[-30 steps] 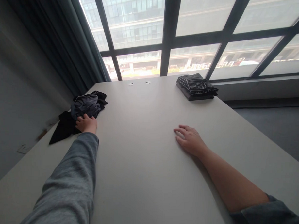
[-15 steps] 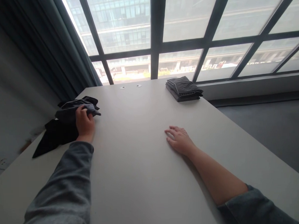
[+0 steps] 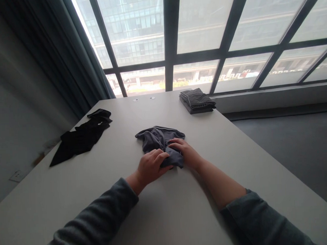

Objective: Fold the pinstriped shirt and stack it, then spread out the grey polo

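Note:
A crumpled dark grey garment (image 3: 154,139) lies on the white table (image 3: 161,215) in front of me. A thin white line runs along its dark, waistband-like far edge. My left hand (image 3: 153,165) is closed on the garment's near edge, thumb stretched along below the cloth. From the right, my right hand (image 3: 186,154) grips the same garment, its fingers curled over the fabric and its thumb hidden. Both hands are low over the tabletop and close together.
Black clothing (image 3: 82,138) lies loosely spread along the table's left side. At the far right edge sits a folded stack with a striped dark piece (image 3: 197,99) on top. Beyond the table are a large window (image 3: 197,24) and a dark curtain (image 3: 67,47).
My left hand has brought the grey garment from the pile at the left to the table's middle. My right hand, earlier resting on the bare table, now holds it too.

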`<action>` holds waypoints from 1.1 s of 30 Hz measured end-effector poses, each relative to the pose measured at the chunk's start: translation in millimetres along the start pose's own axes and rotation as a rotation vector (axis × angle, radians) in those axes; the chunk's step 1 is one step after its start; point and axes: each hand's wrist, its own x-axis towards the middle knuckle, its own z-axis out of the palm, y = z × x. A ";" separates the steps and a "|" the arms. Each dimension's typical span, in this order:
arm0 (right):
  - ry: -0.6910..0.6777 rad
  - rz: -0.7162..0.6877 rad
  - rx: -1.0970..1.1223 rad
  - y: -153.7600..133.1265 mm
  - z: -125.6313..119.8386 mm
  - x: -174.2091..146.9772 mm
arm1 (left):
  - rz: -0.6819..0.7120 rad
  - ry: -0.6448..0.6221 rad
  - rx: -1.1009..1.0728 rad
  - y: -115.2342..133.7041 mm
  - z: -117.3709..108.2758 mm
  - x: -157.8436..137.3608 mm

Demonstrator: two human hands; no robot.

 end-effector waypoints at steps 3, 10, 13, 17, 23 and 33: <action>0.037 -0.017 0.034 -3.8 -3.6 -1.1 | -0.130 -0.044 0.050 -0.8 3.3 -10.9; 0.053 0.062 -0.177 -26.9 -14.1 -8.1 | -0.387 -0.191 0.072 -7.5 -5.4 -24.3; 0.259 0.201 -0.241 -44.6 -26.5 -16.0 | -0.547 0.068 -0.007 -7.2 -28.6 -30.0; 0.448 0.243 -0.283 -60.4 -44.8 -30.0 | -0.735 0.166 -0.084 -11.2 -60.1 -46.2; 0.296 0.364 -0.496 -36.8 -61.6 -49.4 | -0.911 -0.065 0.333 -48.9 -80.9 -62.6; -0.125 0.513 -0.550 -20.2 -42.5 -39.7 | -0.663 -0.221 0.382 -39.1 -62.8 -54.2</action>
